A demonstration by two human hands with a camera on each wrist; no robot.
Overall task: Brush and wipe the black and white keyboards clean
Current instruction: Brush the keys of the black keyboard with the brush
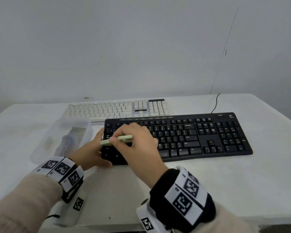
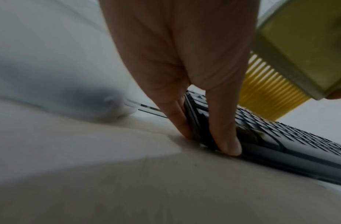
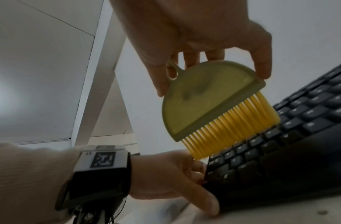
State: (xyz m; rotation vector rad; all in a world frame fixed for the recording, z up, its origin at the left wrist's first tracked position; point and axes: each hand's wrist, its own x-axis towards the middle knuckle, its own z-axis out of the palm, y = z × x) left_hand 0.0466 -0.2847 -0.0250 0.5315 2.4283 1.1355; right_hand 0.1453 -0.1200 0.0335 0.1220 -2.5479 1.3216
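The black keyboard (image 1: 191, 137) lies across the middle of the table, with the white keyboard (image 1: 116, 109) just behind it. My left hand (image 1: 91, 152) braces the black keyboard's left end, straight fingers (image 2: 177, 115) against the side edge and the thumb at the front corner. My right hand (image 1: 138, 145) pinches a small pale green brush (image 1: 118, 140) over the left keys. In the right wrist view the brush (image 3: 209, 103) points its yellow bristles (image 3: 232, 127) down at the keys (image 3: 299, 128), with the bristle tips at or just above the leftmost rows.
A translucent plastic container (image 1: 62, 137) with items inside stands left of the black keyboard, close to my left hand. A black cable (image 1: 215, 105) runs from the keyboard off the table's back edge. The table (image 1: 208, 190) is covered in white cloth, with a wall behind.
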